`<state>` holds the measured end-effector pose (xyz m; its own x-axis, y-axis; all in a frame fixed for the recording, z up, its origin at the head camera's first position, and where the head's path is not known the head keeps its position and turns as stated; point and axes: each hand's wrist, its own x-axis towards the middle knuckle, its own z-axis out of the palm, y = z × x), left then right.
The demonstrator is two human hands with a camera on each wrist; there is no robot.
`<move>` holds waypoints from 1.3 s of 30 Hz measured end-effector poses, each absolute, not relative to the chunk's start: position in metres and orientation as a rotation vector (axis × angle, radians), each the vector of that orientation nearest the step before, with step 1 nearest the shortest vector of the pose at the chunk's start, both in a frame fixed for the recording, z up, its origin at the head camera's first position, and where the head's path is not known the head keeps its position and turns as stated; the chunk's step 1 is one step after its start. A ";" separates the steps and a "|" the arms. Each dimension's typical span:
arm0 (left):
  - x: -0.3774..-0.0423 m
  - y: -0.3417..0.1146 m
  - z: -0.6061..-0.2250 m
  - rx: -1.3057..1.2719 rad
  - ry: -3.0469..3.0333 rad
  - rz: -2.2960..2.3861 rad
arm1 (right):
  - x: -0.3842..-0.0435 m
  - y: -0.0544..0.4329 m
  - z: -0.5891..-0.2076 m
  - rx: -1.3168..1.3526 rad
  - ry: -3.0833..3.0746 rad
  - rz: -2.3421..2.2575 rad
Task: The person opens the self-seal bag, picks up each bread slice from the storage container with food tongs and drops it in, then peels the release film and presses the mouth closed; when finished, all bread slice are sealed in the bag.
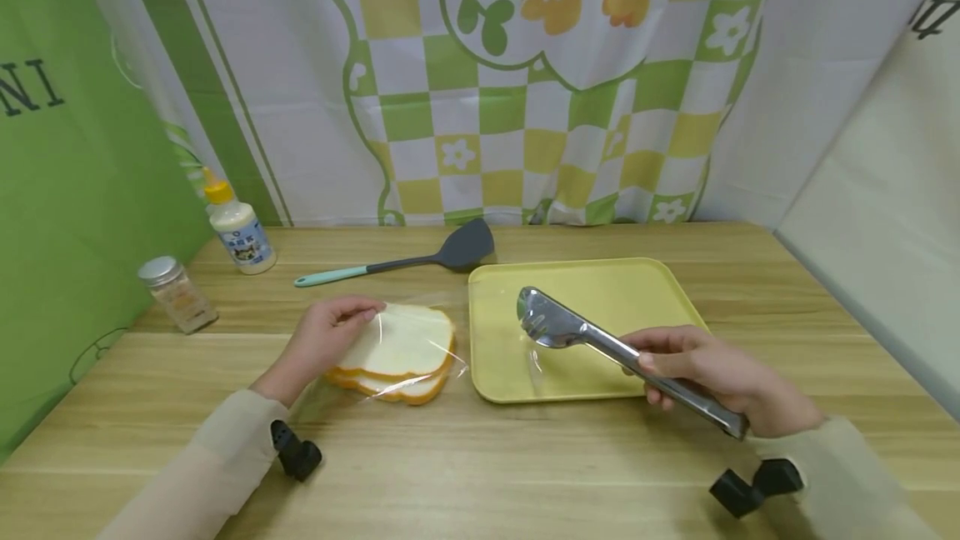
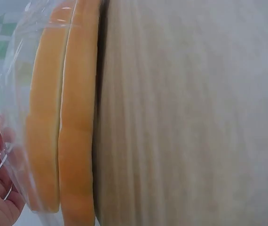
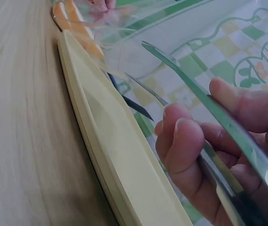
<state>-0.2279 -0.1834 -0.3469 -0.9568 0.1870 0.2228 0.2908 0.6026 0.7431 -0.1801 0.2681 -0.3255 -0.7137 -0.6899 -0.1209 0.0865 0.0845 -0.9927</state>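
Note:
Two bread slices [image 1: 408, 342] with orange crusts lie stacked in a clear plastic bag [image 2: 16, 61] on the table, left of the yellow tray [image 1: 630, 294]. At the bag's upper left edge my left hand [image 1: 326, 340] pinches the film between thumb and fingers. My right hand [image 1: 708, 373] grips a pair of metal tongs [image 1: 611, 347] by its arms, held over the tray with the heads pointing left. In the right wrist view the two arms of the tongs stand apart, with nothing between their tips.
Behind the bread lies a dark spatula [image 1: 465, 247] with a mint handle. A squeeze bottle [image 1: 243, 232] with a yellow cap and a spice jar [image 1: 178, 297] stand at the back left. Patterned cloth [image 1: 510, 115] hangs behind the wooden table [image 1: 450, 473].

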 end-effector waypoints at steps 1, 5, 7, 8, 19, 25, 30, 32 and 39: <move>-0.228 -0.184 -0.347 -0.404 -2.695 -1.292 | -0.180 0.272 -0.325 -0.588 1.779 -1.695; -0.228 -0.186 -0.349 -0.405 -2.675 -1.314 | -0.181 0.285 -0.326 -0.567 1.800 -1.706; -0.228 -0.187 -0.349 -0.406 -2.667 -1.328 | -0.182 0.291 -0.327 -0.566 1.798 -1.721; -0.228 -0.187 -0.349 -0.405 -2.663 -1.335 | -0.183 0.294 -0.329 -0.567 1.794 -1.730; -0.225 -0.189 -0.349 -0.397 -2.661 -1.351 | -0.187 0.328 -0.345 -0.497 1.738 -1.926; -0.225 -0.190 -0.351 -0.395 -2.663 -1.343 | -0.184 0.346 -0.351 -0.396 1.796 -2.016; -0.225 -0.190 -0.351 -0.366 -2.681 -1.340 | -0.182 0.359 -0.355 -0.328 1.817 -2.111; -0.225 -0.190 -0.351 -0.350 -2.693 -1.335 | -0.181 0.361 -0.356 -0.271 1.804 -2.171; -0.224 -0.191 -0.351 -0.364 -2.664 -1.348 | -0.178 0.363 -0.358 0.085 1.874 -2.351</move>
<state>-0.2239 -0.1906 -0.3510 -0.9619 0.1537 0.2261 0.2732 0.5708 0.7743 -0.1785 0.3631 -0.3583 -0.9895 -0.0693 -0.1272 0.1394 -0.2185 -0.9658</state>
